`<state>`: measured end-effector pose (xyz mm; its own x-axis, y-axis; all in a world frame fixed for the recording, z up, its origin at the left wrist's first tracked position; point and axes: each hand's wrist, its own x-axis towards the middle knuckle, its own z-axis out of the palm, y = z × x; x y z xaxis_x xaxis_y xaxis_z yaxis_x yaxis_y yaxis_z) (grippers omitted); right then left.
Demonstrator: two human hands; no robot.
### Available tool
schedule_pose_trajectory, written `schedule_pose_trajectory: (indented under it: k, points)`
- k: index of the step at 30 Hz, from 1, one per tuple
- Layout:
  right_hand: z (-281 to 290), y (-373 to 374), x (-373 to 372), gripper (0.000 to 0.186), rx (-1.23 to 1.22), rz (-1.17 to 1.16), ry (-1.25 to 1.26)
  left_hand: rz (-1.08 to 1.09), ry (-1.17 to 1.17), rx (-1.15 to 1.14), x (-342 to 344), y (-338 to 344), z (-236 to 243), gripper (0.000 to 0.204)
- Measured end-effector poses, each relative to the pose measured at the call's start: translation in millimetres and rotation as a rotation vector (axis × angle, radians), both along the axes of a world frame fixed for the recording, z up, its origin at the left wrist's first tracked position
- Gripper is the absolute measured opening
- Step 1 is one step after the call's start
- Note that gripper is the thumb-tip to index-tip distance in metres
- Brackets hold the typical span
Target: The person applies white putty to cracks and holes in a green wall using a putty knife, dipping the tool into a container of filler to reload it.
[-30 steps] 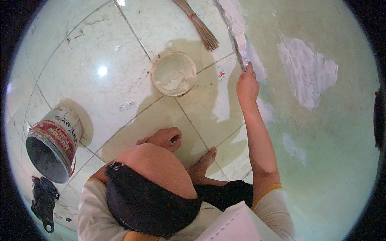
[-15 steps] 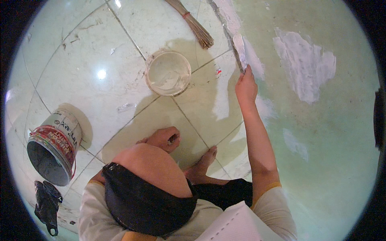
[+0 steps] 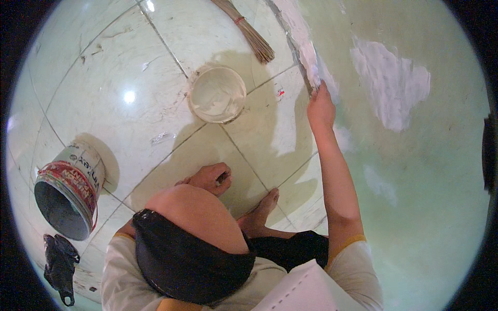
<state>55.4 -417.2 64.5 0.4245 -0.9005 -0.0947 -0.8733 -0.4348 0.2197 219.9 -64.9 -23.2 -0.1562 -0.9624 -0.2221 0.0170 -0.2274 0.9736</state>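
My right hand (image 3: 321,106) reaches forward at the foot of the green wall, closed around a putty knife (image 3: 316,73). The knife's blade lies against a strip of wet white putty (image 3: 300,33) along the seam between wall and floor; its handle is mostly hidden in my fingers. My left hand (image 3: 211,179) rests by my bent knee, its fingers curled into a loose fist with a dark hollow showing. Whether anything sits inside that fist, I cannot make out. Ahead of it on the tiles stands a round tub (image 3: 218,95) with whitish residue inside.
A bundled stick broom (image 3: 249,36) lies at the top. To the left, a paint bucket (image 3: 70,192) is tipped over beside a black plastic bag (image 3: 61,267). A large white putty patch (image 3: 391,85) marks the wall. My bare foot (image 3: 264,210) is on the tiles.
My right hand has shifted slightly right and forward, and the knife's blade now lies more against the wall, over the putty strip. My left hand stays where it was.
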Motion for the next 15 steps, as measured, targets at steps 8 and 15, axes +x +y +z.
schedule_pose_trajectory:
  k: [8,15]
  points:
    - [14,7,17,0.047,0.019,0.057,-0.058,-0.059,0.058,0.037,4,0,-1,0.019]
    - [1,-26,100,0.046,0.022,0.104,-0.013,0.011,0.071,0.059,2,0,6,0.019]
